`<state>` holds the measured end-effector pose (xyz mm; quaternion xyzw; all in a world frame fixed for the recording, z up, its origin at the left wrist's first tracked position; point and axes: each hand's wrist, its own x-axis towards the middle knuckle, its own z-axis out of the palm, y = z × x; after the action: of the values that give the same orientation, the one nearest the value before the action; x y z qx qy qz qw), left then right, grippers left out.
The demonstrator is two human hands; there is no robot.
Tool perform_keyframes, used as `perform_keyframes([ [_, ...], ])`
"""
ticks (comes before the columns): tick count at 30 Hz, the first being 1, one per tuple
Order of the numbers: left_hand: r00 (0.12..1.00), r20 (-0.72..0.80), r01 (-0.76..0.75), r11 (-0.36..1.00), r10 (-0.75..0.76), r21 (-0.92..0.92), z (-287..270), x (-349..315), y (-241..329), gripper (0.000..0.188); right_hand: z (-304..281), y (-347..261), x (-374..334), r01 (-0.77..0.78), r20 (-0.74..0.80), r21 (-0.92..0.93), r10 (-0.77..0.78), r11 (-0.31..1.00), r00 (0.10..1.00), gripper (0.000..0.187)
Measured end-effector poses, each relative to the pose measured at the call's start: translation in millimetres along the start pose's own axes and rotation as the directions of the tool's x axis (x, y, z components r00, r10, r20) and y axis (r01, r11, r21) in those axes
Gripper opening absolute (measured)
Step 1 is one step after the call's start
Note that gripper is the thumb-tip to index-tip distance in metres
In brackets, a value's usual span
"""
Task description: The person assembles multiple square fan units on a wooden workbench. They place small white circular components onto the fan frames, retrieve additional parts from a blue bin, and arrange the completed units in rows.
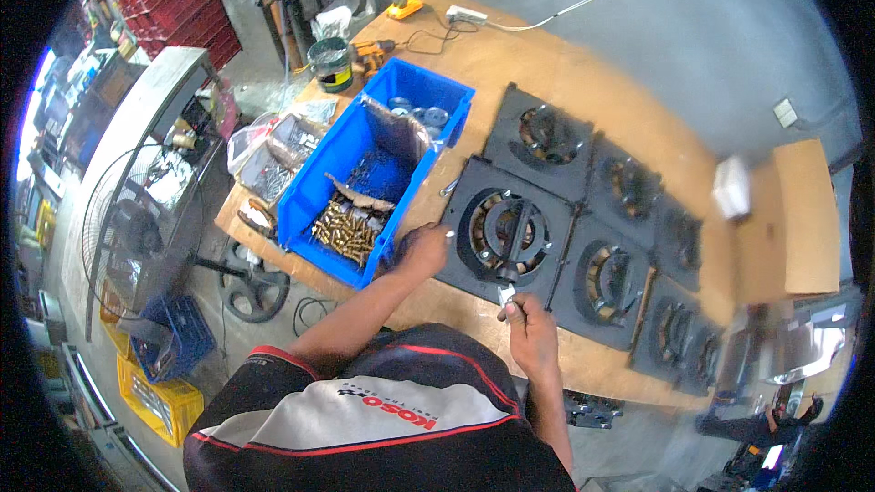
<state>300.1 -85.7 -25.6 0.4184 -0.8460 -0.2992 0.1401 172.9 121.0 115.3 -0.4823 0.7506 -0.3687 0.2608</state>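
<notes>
My right hand (533,333) pinches a small silver metal bracket (506,294) just off the front edge of a black square housing (460,260). That housing lies flat on the wooden table, with a round opening, a bar across it and tan blocks inside the ring. My left hand (424,251) is closed beside the housing's left edge, close to the blue divided bin (351,269). A tiny pale thing shows at its fingertips, too small to name. Brass fittings (346,232) fill the bin's near compartment, with dark small screws behind them.
More black housings (606,282) stand in rows to the right on the table (510,46). An open cardboard box (807,219) is at the right end. Behind the bin are a cordless drill (372,55) and a dark bucket (330,64). A stand fan (137,219) is left.
</notes>
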Motion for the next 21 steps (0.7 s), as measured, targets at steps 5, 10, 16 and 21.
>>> perform_keyframes([
  [5,0.992,0.107,0.05,0.985,-0.068,0.167,10,-2,-7,0.025,7,33,-17,-0.089,0.039,0.023,0.088,0.996,0.995,0.017],
  [10,0.996,0.083,0.022,0.997,-0.028,0.075,10,-20,-19,0.031,-1,51,-19,-0.144,0.01,-0.026,0.145,0.989,0.989,0.021],
  [16,0.98,0.075,-0.177,0.978,0.185,-0.107,-71,-66,30,0.048,-9,49,-14,-0.144,0.038,-0.08,0.148,0.986,0.988,0.018],
  [21,0.977,-0.212,-0.044,0.963,-0.014,-0.266,-186,-60,35,0.027,3,44,-11,-0.18,0.086,-0.042,0.183,0.983,0.979,0.018],
])
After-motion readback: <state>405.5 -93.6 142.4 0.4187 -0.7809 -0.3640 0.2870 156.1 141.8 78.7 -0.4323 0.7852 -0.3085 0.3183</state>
